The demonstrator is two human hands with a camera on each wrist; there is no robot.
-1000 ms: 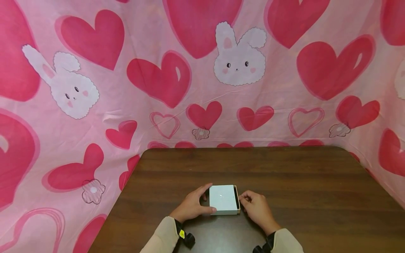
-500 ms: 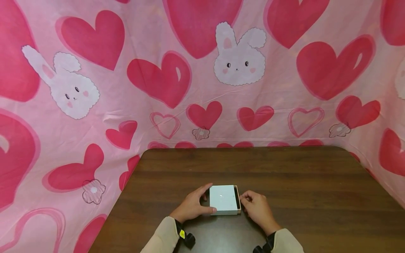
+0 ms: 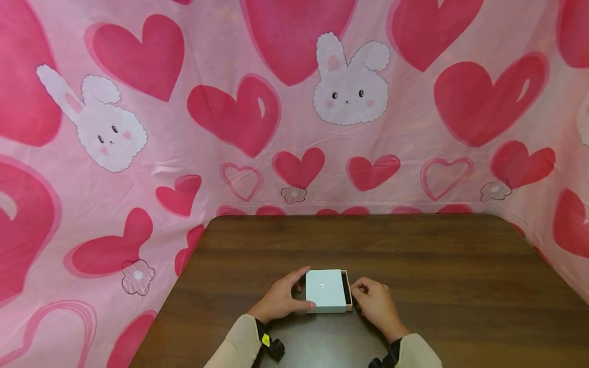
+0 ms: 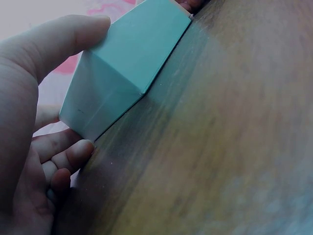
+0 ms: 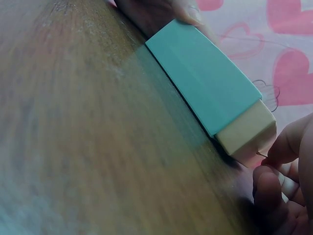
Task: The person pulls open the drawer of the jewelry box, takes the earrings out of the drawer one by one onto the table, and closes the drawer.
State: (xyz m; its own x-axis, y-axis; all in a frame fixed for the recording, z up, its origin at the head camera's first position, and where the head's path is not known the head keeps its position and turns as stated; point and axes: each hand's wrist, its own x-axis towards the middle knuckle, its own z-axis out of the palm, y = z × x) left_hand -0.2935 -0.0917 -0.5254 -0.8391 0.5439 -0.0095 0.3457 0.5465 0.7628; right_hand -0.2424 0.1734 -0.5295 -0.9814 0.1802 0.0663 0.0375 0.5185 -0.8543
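Observation:
A flat, square drawer box lies on the table, its pale blue-green sleeve point(image 3: 325, 290) facing up with a small mark on top. The beige drawer point(image 5: 249, 132) sticks partly out of the sleeve's right end, leaving a dark gap behind its end wall in the head view. My left hand point(image 3: 281, 298) holds the sleeve at its left end, thumb at the near corner and fingers around the far side. At the drawer's end wall, my right hand point(image 3: 375, 305) pinches a thin pull cord point(image 5: 262, 154) between thumb and finger. The drawer's contents cannot be seen.
The dark brown wooden table point(image 3: 414, 245) extends around the box, with rounded far corners. A pink cloth point(image 3: 257, 122) with hearts and rabbits hangs behind and at the sides. Black wrist cameras point(image 3: 276, 349) sit below both hands.
The drawer has slid slightly farther out to the right, widening the dark gap. My right hand has moved a little right with it, while the left stays on the sleeve.

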